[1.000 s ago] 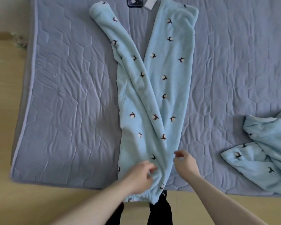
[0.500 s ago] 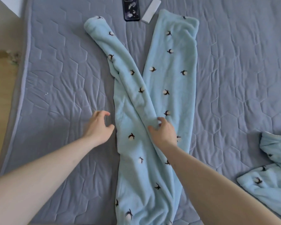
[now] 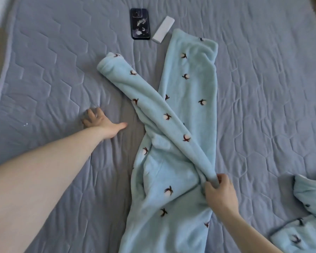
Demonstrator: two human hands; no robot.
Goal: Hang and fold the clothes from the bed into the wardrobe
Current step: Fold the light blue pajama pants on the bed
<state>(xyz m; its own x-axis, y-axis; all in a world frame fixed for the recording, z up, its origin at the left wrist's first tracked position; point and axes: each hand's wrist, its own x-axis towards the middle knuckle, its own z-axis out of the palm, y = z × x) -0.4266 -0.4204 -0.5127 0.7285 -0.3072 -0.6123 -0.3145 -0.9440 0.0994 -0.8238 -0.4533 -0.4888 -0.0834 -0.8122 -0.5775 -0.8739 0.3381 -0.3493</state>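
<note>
Pale blue fleece pyjama trousers (image 3: 173, 179) are lying spread on a grey-blue quilted bed cover (image 3: 263, 106).

The right hand (image 3: 220, 194) is pinching a bunched fold where the crossed-over leg meets the trouser body; the left hand (image 3: 102, 123) is pressing flat on the cover with fingers spread, holding nothing, just beside the trousers; a dark phone (image 3: 140, 23) and a small white box (image 3: 163, 31) are sitting near the far leg ends; a matching blue garment (image 3: 306, 221) is lying crumpled at the right edge.

We see trousers (image 3: 173, 161) mid-frame on bed (image 3: 44, 70); phone (image 3: 140, 24), small box (image 3: 163, 29) above; second garment (image 3: 306, 220) lower right.
</note>
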